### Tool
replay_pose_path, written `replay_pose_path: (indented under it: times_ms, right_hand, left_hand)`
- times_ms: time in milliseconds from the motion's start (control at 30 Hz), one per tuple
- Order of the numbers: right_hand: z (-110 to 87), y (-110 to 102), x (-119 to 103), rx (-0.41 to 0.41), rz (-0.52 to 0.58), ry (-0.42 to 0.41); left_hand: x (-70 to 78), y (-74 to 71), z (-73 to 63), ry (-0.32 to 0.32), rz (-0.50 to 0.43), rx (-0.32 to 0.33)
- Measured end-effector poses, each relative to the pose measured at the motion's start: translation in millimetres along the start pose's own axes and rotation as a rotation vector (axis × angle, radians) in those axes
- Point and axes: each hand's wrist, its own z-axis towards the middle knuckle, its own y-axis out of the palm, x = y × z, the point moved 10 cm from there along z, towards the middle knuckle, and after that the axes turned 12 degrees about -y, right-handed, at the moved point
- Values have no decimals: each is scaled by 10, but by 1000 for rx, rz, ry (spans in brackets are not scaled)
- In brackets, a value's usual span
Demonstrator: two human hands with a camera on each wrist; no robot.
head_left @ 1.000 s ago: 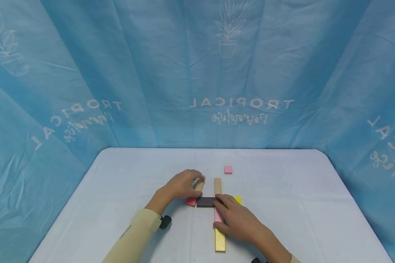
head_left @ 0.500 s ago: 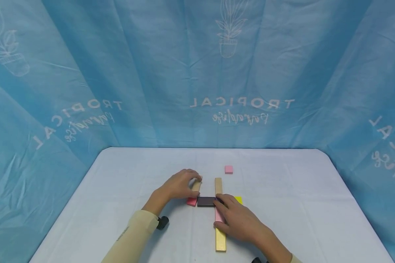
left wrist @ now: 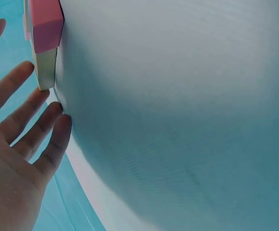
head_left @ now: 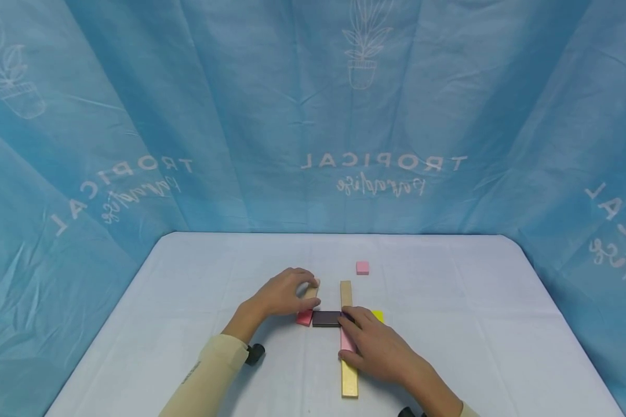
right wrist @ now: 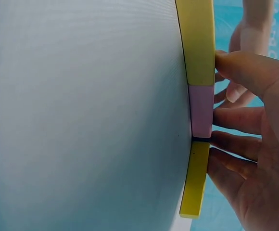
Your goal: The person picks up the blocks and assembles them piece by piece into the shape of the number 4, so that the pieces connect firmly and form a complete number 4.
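My left hand [head_left: 284,293] arches over a plain wooden block [head_left: 311,293] that lies slanted behind a red block [head_left: 304,318]. In the left wrist view its extended fingertips touch the wooden block [left wrist: 45,70], while the thumb stands apart from it. My right hand [head_left: 378,347] rests with extended fingers on a row of blocks: a pink block [head_left: 347,341], a gold block [head_left: 349,382] in front, and a wooden block [head_left: 346,293] behind. A black block [head_left: 326,318] lies between the red block and this row. A yellow block [head_left: 378,315] shows partly behind the right hand.
A small pink block [head_left: 362,267] lies alone farther back on the white-covered table [head_left: 214,278]. Blue printed curtains [head_left: 271,116] hang behind and at both sides of the table. A dark wrist camera [head_left: 255,354] sits on the left wrist.
My left hand and the wooden block under it shifted slightly left. The left thumb then moved a little away from the near end. My right hand stays in place on the row.
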Motion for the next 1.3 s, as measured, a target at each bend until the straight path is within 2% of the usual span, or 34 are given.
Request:
replay_pose_path:
  times_ms: [200, 400, 900, 1300]
  right_hand:
    - [12, -11, 6, 10, -3, -7]
    - [12, 1, 4, -4, 14, 7]
    - [4, -12, -4, -3, -7, -3]
    - [2, -5, -1, -9, -1, 5]
  left_hand:
    - [-87, 19, -1, -43, -5, -2]
    - [-127, 71, -32, -30, -13, -2]
    - [-99, 46, -51, -24, -20, 18]
    - [-87, 59, -83, -26, 16, -30]
